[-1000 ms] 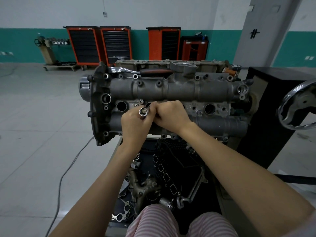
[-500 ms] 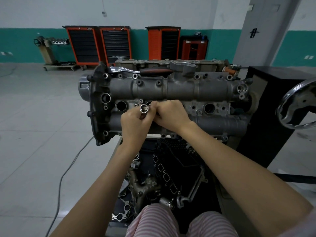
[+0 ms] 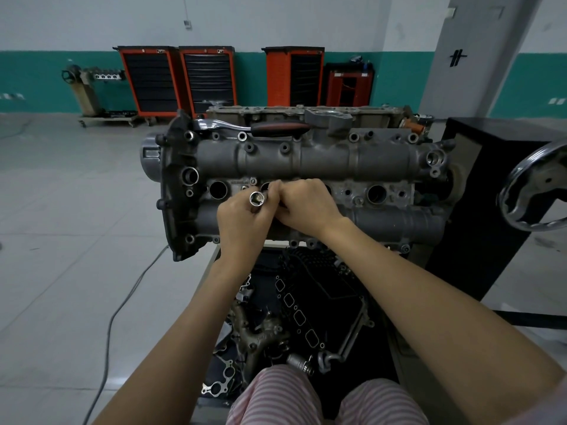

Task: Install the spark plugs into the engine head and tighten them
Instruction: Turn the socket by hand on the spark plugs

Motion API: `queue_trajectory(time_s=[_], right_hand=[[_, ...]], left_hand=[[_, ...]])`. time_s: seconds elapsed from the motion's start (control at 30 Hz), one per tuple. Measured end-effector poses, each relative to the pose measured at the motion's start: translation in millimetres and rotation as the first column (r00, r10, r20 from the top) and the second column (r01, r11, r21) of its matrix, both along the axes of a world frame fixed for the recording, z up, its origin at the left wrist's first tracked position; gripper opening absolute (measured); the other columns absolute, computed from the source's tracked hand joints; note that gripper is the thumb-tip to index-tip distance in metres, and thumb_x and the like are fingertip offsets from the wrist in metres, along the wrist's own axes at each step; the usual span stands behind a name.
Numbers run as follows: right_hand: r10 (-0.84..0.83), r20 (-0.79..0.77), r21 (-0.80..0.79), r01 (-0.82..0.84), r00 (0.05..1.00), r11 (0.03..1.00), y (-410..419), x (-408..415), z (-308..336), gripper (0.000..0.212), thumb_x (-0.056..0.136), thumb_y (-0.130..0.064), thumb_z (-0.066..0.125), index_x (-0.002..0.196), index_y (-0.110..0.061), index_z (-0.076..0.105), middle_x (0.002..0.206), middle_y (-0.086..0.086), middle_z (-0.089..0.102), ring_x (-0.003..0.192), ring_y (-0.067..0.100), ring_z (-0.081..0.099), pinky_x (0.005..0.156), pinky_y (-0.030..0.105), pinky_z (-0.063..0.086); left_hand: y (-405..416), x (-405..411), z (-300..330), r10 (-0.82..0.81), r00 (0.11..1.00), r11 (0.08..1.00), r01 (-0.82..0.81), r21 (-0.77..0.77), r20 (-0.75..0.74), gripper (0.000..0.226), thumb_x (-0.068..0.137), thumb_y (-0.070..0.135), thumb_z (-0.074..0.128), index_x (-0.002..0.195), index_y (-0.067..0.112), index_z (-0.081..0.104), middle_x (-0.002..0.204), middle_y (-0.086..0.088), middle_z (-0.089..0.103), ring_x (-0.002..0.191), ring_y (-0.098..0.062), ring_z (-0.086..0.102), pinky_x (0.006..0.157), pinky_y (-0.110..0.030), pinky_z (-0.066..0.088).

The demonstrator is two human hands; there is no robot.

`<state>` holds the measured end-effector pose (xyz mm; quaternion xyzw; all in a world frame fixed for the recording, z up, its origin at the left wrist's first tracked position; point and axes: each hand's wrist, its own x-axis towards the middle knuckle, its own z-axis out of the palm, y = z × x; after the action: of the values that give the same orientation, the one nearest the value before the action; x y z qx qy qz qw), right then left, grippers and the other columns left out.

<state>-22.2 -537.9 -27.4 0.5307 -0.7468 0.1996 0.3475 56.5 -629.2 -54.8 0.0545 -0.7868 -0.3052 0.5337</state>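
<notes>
Chrome-bright and round-mouthed, a socket (image 3: 257, 198) is gripped in the curled left hand (image 3: 242, 220) over the cast grey engine head (image 3: 306, 167), while whatever is pinched by the right hand (image 3: 306, 210) at its 3 o'clock is hidden by the bunched fingers.

Orange tool cabinets (image 3: 176, 78) along wall; handwheel (image 3: 535, 191) right.
</notes>
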Motion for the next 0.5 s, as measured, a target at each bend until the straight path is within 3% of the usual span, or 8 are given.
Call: queue_trajectory(time_s=[0.07, 0.13, 0.2, 0.3, 0.4, 0.5], right_hand=[[0.008, -0.018, -0.033, -0.009, 1.0, 0.999, -0.5, 1.2, -0.7, 0.019, 0.072, -0.021, 0.056, 0.063, -0.005, 0.062, 0.05, 0.011, 0.06, 0.04, 0.031, 0.056, 0.04, 0.024, 0.036], [-0.018, 0.022, -0.005, 0.018, 1.0, 1.0, -1.3, -0.6, -1.7, 0.014, 0.076, -0.02, 0.063, 0.071, -0.007, 0.061, 0.058, 0.009, 0.064, 0.051, 0.032, 0.061, 0.045, 0.027, 0.035], [-0.062, 0.083, 0.041, 0.059, 0.995, 0.997, -2.8, -3.7, -2.3, 0.019, 0.082, -0.026, 0.059, 0.083, -0.008, 0.052, 0.068, 0.008, 0.065, 0.059, 0.034, 0.061, 0.049, 0.028, 0.028], [-0.049, 0.085, 0.084, 0.042, 0.995, 0.996, -5.5, -4.6, -2.8, 0.021, 0.083, -0.026, 0.055, 0.09, -0.009, 0.046, 0.073, 0.008, 0.062, 0.061, 0.035, 0.058, 0.05, 0.029, 0.024], [-0.035, 0.086, 0.097, 0.026, 0.996, 0.995, -3.5, -5.2, -1.2, 0.012, 0.084, -0.022, 0.055, 0.083, -0.01, 0.052, 0.068, 0.01, 0.063, 0.062, 0.035, 0.058, 0.05, 0.029, 0.025], [-0.031, 0.057, 0.015, 0.031, 0.998, 0.999, -1.3, -1.4, 0.9, 0.011, 0.072, -0.017, 0.06, 0.066, -0.007, 0.059, 0.054, 0.011, 0.061, 0.047, 0.034, 0.056, 0.047, 0.024, 0.026]], left_hand=[[-1.0, -0.7, -1.1, 0.017, 1.0, 1.0, -0.017, 0.001, 0.003, 0.045, 0.088, 0.028, 0.054, 0.051, 0.007, 0.04, 0.045, -0.004, 0.038, 0.044, -0.019, 0.036, 0.047, -0.026, 0.025], [-1.5, 0.2, -2.6, 0.01, 1.0, 1.0, -0.01, -0.006, -0.001, 0.037, 0.089, 0.023, 0.052, 0.056, 0.008, 0.043, 0.049, 0.002, 0.037, 0.048, -0.019, 0.038, 0.048, -0.021, 0.026], [-1.1, 1.5, -4.0, -0.015, 1.0, 1.0, 0.015, 0.002, -0.012, 0.031, 0.089, 0.023, 0.051, 0.063, 0.007, 0.044, 0.055, 0.006, 0.037, 0.051, -0.018, 0.039, 0.05, -0.017, 0.028], [-1.0, 2.4, -5.5, -0.048, 0.999, 0.999, 0.049, 0.016, -0.025, 0.036, 0.088, 0.032, 0.049, 0.068, 0.002, 0.046, 0.06, -0.003, 0.043, 0.054, -0.02, 0.042, 0.052, -0.019, 0.031], [-0.6, 2.4, -4.6, -0.056, 0.998, 0.998, 0.056, 0.008, -0.013, 0.045, 0.086, 0.039, 0.045, 0.065, 0.0, 0.045, 0.057, -0.006, 0.044, 0.053, -0.021, 0.041, 0.051, -0.028, 0.031], [-0.2, 0.9, -1.2, -0.025, 1.0, 0.999, 0.024, 0.03, 0.011, 0.055, 0.086, 0.041, 0.054, 0.053, -0.001, 0.043, 0.046, -0.006, 0.04, 0.047, -0.021, 0.036, 0.048, -0.028, 0.027]])
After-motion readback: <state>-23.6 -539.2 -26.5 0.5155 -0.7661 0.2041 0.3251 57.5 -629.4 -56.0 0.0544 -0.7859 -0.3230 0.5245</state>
